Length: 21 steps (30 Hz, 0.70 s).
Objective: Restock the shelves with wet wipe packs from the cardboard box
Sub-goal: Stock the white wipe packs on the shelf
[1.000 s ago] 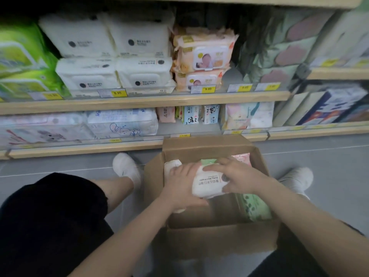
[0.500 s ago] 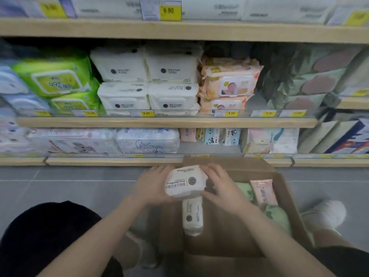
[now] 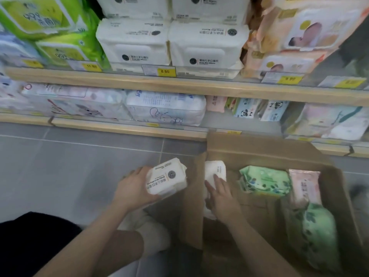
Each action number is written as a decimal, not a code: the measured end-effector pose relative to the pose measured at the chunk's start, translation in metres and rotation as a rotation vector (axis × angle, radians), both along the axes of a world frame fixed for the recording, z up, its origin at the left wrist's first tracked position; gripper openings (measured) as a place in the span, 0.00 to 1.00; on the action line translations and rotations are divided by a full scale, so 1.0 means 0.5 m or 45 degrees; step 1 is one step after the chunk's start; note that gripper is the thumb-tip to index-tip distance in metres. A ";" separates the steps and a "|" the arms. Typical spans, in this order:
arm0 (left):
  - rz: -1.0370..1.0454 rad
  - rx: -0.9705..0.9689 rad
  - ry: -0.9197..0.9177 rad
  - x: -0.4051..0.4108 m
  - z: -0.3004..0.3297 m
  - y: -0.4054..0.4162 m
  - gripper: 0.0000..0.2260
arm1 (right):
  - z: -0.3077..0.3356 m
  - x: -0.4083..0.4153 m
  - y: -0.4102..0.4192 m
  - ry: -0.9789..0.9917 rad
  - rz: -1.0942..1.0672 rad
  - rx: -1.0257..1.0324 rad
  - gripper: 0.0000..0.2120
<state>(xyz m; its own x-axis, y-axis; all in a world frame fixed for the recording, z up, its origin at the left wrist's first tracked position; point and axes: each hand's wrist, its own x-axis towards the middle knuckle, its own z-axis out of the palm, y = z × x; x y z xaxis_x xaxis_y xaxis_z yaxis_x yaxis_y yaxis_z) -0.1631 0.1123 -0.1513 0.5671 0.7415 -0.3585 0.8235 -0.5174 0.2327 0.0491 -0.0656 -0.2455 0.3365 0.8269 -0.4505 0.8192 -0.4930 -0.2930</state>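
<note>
My left hand (image 3: pixel 132 188) grips a white wet wipe pack (image 3: pixel 166 176) just left of the open cardboard box (image 3: pixel 257 152), above the floor. Inside the box my right hand (image 3: pixel 220 193) lies flat, fingers spread, on a second white pack (image 3: pixel 215 169) standing against the box's left wall. A green pack (image 3: pixel 264 180), a pink pack (image 3: pixel 304 186) and another green pack (image 3: pixel 317 234) also lie in the box. Matching white packs (image 3: pixel 169 45) are stacked on the middle shelf above an 8.90 price tag (image 3: pixel 166 71).
Wooden shelf edges (image 3: pixel 179 84) run across the view. Green packs (image 3: pixel 60 33) sit left of the white stacks and peach baby packs (image 3: pixel 295 41) to their right. The bottom shelf holds large soft packs (image 3: pixel 165 108) and small panda packs (image 3: pixel 245 109). My knee and white shoe (image 3: pixel 151 236) are beside the box.
Both hands lifted one white pack out of the box. Now my left hand alone holds it, moved left outside the box, while my right hand has dropped onto the second white pack.
</note>
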 end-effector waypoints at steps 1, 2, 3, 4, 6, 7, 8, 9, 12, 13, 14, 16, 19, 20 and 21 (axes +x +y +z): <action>-0.014 -0.002 0.006 0.003 -0.004 0.002 0.42 | -0.003 0.006 -0.007 -0.018 -0.008 -0.013 0.29; -0.025 -0.001 0.011 0.006 -0.007 0.005 0.42 | -0.004 0.015 -0.017 -0.032 -0.028 -0.032 0.28; -0.031 -0.001 0.008 0.008 -0.008 0.007 0.42 | -0.002 0.025 -0.029 -0.033 -0.074 -0.056 0.28; -0.032 -0.001 -0.001 0.009 -0.010 0.009 0.42 | 0.000 0.036 -0.041 -0.023 -0.138 -0.086 0.28; -0.018 0.003 -0.028 0.008 -0.011 0.010 0.42 | 0.003 0.049 -0.058 -0.008 -0.244 -0.156 0.29; -0.003 0.000 -0.037 0.009 -0.009 0.010 0.42 | 0.006 0.050 -0.061 -0.011 -0.279 -0.180 0.30; 0.014 -0.006 -0.045 0.011 -0.008 0.010 0.42 | 0.011 0.048 -0.063 -0.013 -0.317 -0.192 0.31; 0.027 -0.011 -0.055 0.012 -0.006 0.010 0.42 | 0.015 0.044 -0.063 -0.005 -0.359 -0.197 0.32; 0.034 -0.019 -0.061 0.016 -0.001 0.011 0.40 | 0.032 0.031 -0.056 0.035 -0.448 -0.205 0.37; 0.031 -0.017 -0.061 0.017 -0.001 0.011 0.39 | 0.036 0.027 -0.053 0.037 -0.461 -0.214 0.39; 0.030 -0.018 -0.066 0.018 -0.002 0.010 0.39 | 0.037 0.022 -0.049 0.035 -0.469 -0.218 0.40; 0.045 -0.030 -0.075 0.022 -0.001 0.009 0.38 | 0.034 0.008 -0.040 0.030 -0.474 -0.216 0.41; 0.059 -0.045 -0.060 0.025 0.000 0.009 0.41 | 0.013 -0.018 -0.018 0.065 -0.526 -0.216 0.41; 0.069 -0.047 -0.066 0.024 -0.001 0.011 0.42 | 0.007 -0.021 -0.011 0.088 -0.549 -0.205 0.41; 0.084 -0.048 -0.078 0.022 -0.003 0.013 0.42 | 0.001 -0.020 -0.008 0.115 -0.561 -0.193 0.41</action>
<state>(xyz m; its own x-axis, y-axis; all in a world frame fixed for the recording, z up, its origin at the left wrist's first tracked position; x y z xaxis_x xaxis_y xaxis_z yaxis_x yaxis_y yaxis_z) -0.1521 0.1188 -0.1530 0.5390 0.7646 -0.3533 0.8393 -0.4522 0.3017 0.0390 -0.0694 -0.2451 0.5944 0.5371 -0.5985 0.4973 -0.8304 -0.2513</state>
